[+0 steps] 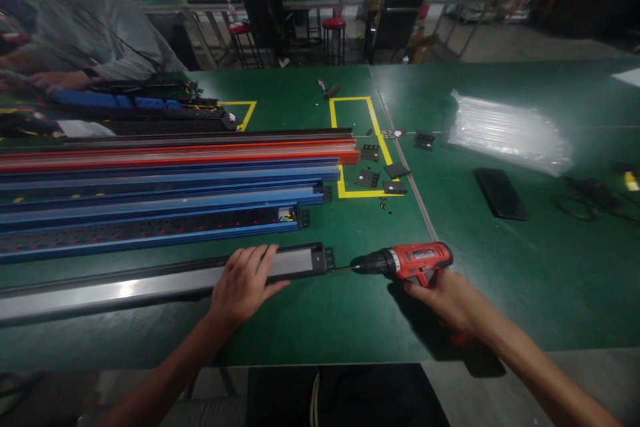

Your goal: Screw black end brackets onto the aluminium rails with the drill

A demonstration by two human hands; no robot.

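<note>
My left hand [245,280] is closed over a long black and silver metal profile [130,288] that lies along the front of the table. At the profile's right end sits a black end cap [319,260] with a slotted bracket sticking out. My right hand [453,300] grips a red and black cordless drill [415,261] by its handle. The drill points left, and its long thin bit [344,268] reaches the lower part of the end bracket. Whether the bit sits in a screw is too small to tell.
Behind lie blue profiles [225,199] and orange profiles [240,148]. Black brackets [369,178] and small screws [384,204] are near yellow tape. Right are a black phone-like slab [501,193] and clear plastic-wrapped tubes [510,133]. A co-worker [110,27] works at far left.
</note>
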